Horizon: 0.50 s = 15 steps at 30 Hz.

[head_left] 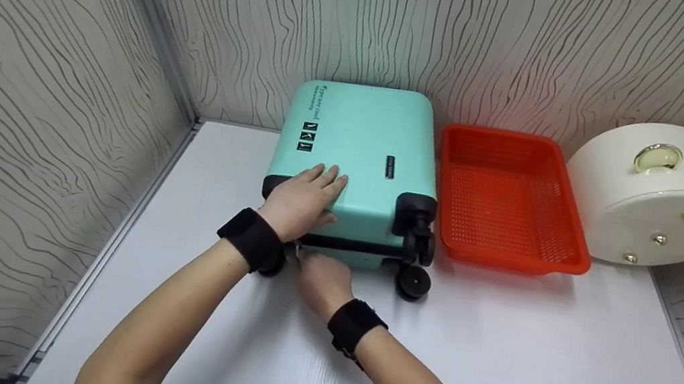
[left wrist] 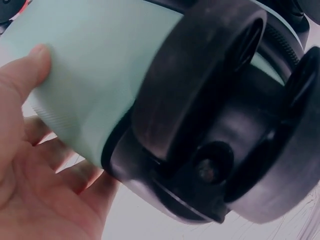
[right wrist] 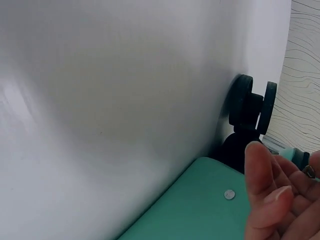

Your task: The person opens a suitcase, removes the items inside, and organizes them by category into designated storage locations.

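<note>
A mint-green suitcase [head_left: 364,134] lies flat on the white table, its wheel end facing me. My left hand [head_left: 303,203] rests on its near left corner, fingers fairly straight on top and thumb against the end face. In the left wrist view a black double wheel [left wrist: 200,95] stands beside that hand. Below it, my right hand [head_left: 323,281] is at the zipper seam near the lower left wheel [head_left: 272,263]. Its fingers curl and pinch a small metal zipper pull [right wrist: 309,171], partly hidden by the fingertips.
A red plastic basket [head_left: 508,257] stands right of the suitcase. Beyond it, a cream round case [head_left: 658,165] with gold handles and studs leans near the right wall. Wood-grain panels [head_left: 368,20] enclose the table [head_left: 492,363] at the back and sides.
</note>
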Motion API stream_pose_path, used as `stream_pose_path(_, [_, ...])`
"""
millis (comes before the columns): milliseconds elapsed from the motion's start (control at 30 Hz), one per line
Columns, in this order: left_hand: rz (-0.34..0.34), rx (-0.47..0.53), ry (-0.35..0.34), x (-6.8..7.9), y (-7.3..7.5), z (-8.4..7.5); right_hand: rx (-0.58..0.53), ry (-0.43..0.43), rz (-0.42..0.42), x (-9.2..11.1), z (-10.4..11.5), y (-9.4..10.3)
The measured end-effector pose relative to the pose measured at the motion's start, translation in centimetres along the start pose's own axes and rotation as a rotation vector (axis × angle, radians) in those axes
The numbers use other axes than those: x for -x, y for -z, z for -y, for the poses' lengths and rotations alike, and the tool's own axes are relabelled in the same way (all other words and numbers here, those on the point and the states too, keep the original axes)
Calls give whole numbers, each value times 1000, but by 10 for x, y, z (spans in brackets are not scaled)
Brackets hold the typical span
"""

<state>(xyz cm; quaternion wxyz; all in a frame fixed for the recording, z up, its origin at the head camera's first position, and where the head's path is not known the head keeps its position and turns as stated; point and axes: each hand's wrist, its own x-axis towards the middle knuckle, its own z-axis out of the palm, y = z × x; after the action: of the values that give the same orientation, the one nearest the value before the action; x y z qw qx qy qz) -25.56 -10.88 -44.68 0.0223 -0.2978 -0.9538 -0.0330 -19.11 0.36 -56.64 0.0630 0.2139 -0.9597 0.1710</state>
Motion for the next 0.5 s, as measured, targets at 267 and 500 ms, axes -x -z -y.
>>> stream_pose_path(267, [-42,27,-13,3,-6,-2,-51,164,-145,32,-26,47])
stream_pose_path(500, [-112,20,27,6,-8,-12,-45,323,-431,23,-69,116])
